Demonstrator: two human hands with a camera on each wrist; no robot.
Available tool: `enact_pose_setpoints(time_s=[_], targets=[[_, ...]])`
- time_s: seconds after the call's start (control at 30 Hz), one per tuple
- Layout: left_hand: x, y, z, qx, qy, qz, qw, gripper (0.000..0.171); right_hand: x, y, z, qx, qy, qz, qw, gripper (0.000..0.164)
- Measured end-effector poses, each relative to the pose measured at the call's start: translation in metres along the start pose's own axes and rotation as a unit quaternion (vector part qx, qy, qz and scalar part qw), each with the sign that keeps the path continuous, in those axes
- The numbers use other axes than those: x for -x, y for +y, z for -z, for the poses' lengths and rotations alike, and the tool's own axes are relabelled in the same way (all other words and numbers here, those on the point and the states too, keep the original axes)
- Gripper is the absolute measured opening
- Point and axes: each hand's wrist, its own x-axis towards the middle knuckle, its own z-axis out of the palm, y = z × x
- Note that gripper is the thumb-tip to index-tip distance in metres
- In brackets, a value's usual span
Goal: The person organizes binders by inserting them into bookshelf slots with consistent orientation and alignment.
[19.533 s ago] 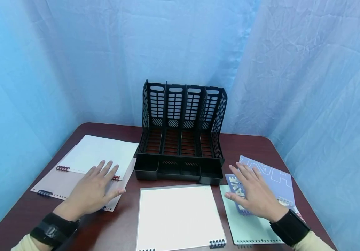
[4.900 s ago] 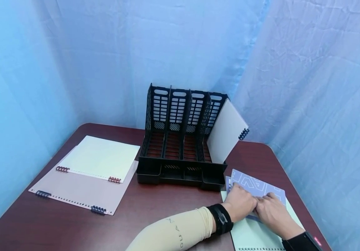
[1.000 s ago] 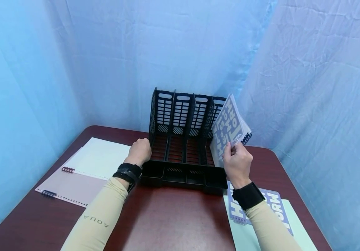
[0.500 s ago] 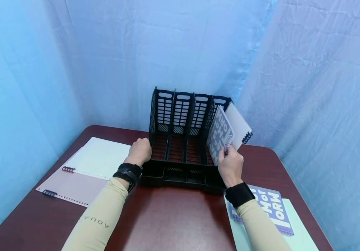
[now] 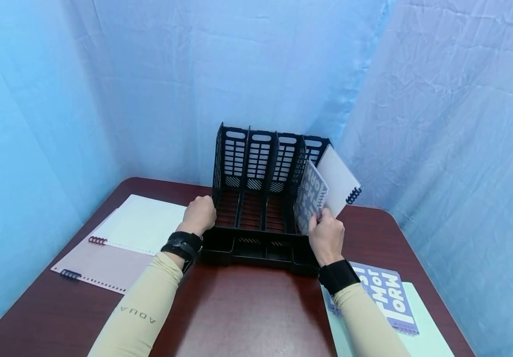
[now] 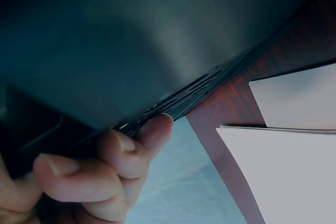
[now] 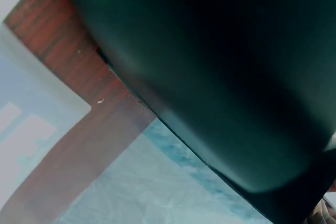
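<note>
In the head view my right hand (image 5: 327,237) pinches a small purple spiral notebook (image 5: 311,198) with pale lettering by its lower spiral edge. The notebook stands tilted in the rightmost compartment of a black desk file organizer (image 5: 256,245). Beside it, in that same compartment, leans a larger white-paged spiral notebook (image 5: 339,181). At the organizer's left front, my left hand (image 5: 199,215) grips the side wall; its curled fingers (image 6: 113,163) show around the black edge in the left wrist view. The right wrist view catches only a sliver of the right hand (image 7: 320,214) at its corner.
A white notebook (image 5: 138,223) with red rings lies on a pale pinkish one (image 5: 100,265) at the left. On the right, purple notebooks (image 5: 386,297) rest on a mint green notebook (image 5: 428,322), partly under my right forearm. Blue curtains (image 5: 158,89) surround the dark red table (image 5: 256,307).
Over the last second my right hand has moved the purple notebook left and down, from in front of the white notebook into the rightmost compartment. My left hand has stayed on the organizer.
</note>
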Motion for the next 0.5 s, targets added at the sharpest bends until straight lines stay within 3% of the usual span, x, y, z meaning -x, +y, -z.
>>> enact_pose_setpoints(time_s=[0.2,0.5], targets=[[0.0,-0.002,0.0,0.003,0.0,0.004,1.0,0.019,-0.002,0.001,-0.002,-0.001,-0.005,-0.02,1.0,0.018],[-0.001,-0.001,-0.001,0.006,-0.009,0.008,0.9999,0.021,-0.004,-0.002,0.009,0.02,-0.03,-0.02,0.999,0.028]])
